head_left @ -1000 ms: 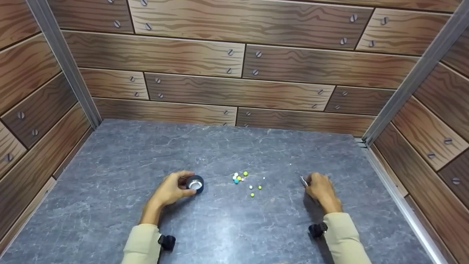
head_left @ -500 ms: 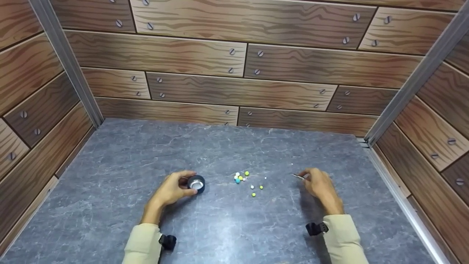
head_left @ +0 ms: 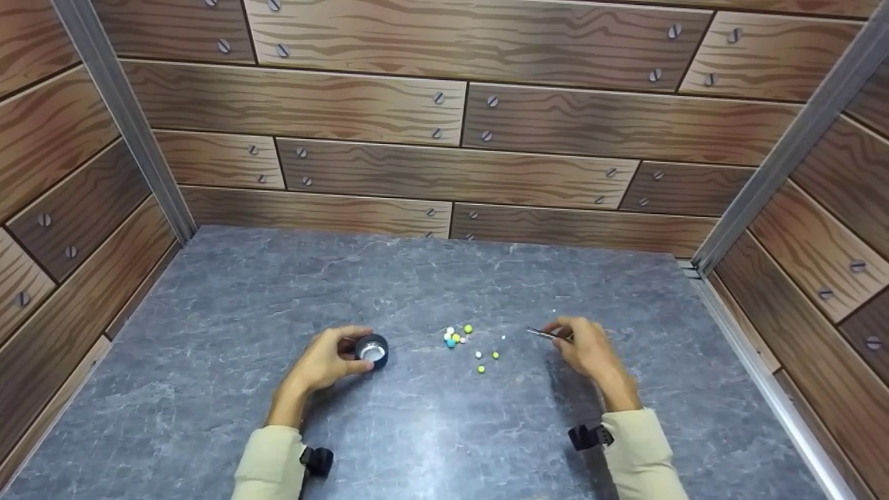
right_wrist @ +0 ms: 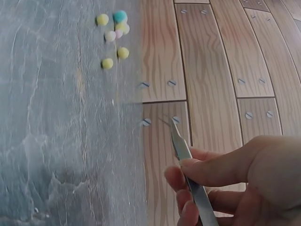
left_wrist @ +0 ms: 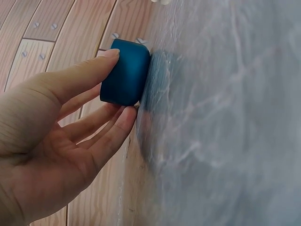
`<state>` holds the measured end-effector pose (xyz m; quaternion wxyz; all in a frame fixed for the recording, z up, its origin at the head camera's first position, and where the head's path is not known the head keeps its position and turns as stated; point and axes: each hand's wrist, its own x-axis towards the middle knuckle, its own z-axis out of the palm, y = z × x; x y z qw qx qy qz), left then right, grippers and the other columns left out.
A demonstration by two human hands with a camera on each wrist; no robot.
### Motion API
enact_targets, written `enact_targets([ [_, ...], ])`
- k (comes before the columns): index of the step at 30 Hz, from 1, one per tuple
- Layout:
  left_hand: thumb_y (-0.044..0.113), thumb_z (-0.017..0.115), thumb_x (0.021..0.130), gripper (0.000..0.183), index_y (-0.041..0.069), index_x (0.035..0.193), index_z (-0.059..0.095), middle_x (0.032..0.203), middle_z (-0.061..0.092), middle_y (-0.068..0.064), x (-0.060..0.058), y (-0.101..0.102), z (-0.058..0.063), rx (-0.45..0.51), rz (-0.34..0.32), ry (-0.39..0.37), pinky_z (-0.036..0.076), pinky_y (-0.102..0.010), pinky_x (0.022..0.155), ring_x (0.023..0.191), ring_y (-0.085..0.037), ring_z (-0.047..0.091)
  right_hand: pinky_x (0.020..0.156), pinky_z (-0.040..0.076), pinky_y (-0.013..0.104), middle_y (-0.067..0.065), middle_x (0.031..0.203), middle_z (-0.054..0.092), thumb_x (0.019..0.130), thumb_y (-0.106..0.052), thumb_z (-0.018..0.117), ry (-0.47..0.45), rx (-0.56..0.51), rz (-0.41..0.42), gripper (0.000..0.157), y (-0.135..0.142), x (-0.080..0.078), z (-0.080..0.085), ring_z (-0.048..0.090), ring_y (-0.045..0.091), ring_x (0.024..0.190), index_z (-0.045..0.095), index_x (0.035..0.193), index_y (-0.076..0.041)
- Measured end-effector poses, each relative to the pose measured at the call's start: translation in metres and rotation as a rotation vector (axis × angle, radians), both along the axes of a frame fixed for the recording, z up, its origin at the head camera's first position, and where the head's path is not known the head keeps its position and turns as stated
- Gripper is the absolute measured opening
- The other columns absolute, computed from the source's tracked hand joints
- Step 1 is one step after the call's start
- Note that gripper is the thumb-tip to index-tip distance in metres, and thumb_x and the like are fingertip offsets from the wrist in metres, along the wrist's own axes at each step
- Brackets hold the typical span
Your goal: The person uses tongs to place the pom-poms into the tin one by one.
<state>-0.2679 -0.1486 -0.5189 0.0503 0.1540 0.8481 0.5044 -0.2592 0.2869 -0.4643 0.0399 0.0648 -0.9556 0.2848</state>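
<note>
My left hand [head_left: 326,357] grips a small round dark-blue cup [head_left: 371,351] with a silvery inside, thumb on one side and fingers on the other. In the left wrist view the cup [left_wrist: 126,71] looks teal and sits right at the tabletop. Metal tweezers [right_wrist: 190,172] are pinched between the thumb and fingers of my right hand [head_left: 587,351], tips pointing left in the head view. Left of those tips lies a cluster of small coloured balls [head_left: 453,338], white, yellow and blue. Several loose balls lie nearer me, among them a yellow-green ball [head_left: 481,369].
The grey marbled tabletop [head_left: 312,278] is enclosed by wood-plank-patterned walls [head_left: 389,167] at the back and sides. A metal rail [head_left: 778,389] runs along its right edge. Tiny white specks [head_left: 503,337] lie between the balls and the tweezers.
My right hand has moved left with the tweezers, which have swung round to point left towards the balls. The left hand and the cup have stayed in place.
</note>
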Motion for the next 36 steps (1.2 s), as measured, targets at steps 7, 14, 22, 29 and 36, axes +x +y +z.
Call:
enact_targets([
  [7,0.006,0.085,0.083,0.056,-0.003,0.134,0.064,0.125,0.071,-0.023,0.000,0.000,-0.001,-0.003,-0.009,0.002,0.057,-0.048,0.098,0.116,-0.037,0.069,0.074,0.056,0.038,0.016,0.091,0.078,0.087,0.011,0.067,0.053,-0.031,0.026,0.025,-0.004,0.004,0.000,0.069,0.023,0.080,0.077,0.104,-0.004],
  [14,0.004,0.084,0.083,0.055,-0.003,0.134,0.064,0.125,0.071,-0.024,-0.002,0.001,-0.002,0.005,-0.017,0.007,0.056,-0.051,0.100,0.116,-0.038,0.069,0.072,0.057,0.038,0.016,0.092,0.078,0.087,0.011,0.066,0.058,-0.043,0.043,0.023,-0.008,0.006,-0.002,0.070,0.024,0.080,0.077,0.103,-0.003],
  [22,0.005,0.085,0.082,0.056,-0.002,0.134,0.065,0.125,0.071,-0.023,-0.001,0.001,-0.001,-0.002,-0.011,0.020,0.056,-0.049,0.101,0.116,-0.038,0.069,0.069,0.054,0.030,0.012,0.088,0.077,0.090,0.002,0.072,0.061,-0.062,0.029,0.018,-0.010,0.003,-0.006,0.067,0.017,0.076,0.077,0.104,-0.006],
  [29,0.006,0.085,0.082,0.054,-0.002,0.132,0.066,0.124,0.071,-0.023,0.000,-0.001,0.000,-0.015,-0.003,0.033,0.057,-0.047,0.099,0.114,-0.037,0.070,0.065,0.052,0.025,0.011,0.087,0.077,0.090,0.000,0.074,0.091,-0.066,0.035,0.013,-0.011,0.001,-0.010,0.066,0.015,0.073,0.078,0.101,-0.006],
  [36,0.006,0.084,0.083,0.055,-0.002,0.134,0.065,0.125,0.071,-0.023,-0.001,0.000,0.000,-0.015,-0.018,0.016,0.056,-0.050,0.099,0.116,-0.037,0.069,0.073,0.057,0.033,0.012,0.091,0.080,0.087,0.003,0.075,0.119,-0.041,0.065,0.012,-0.011,0.001,-0.013,0.071,0.021,0.080,0.080,0.096,-0.005],
])
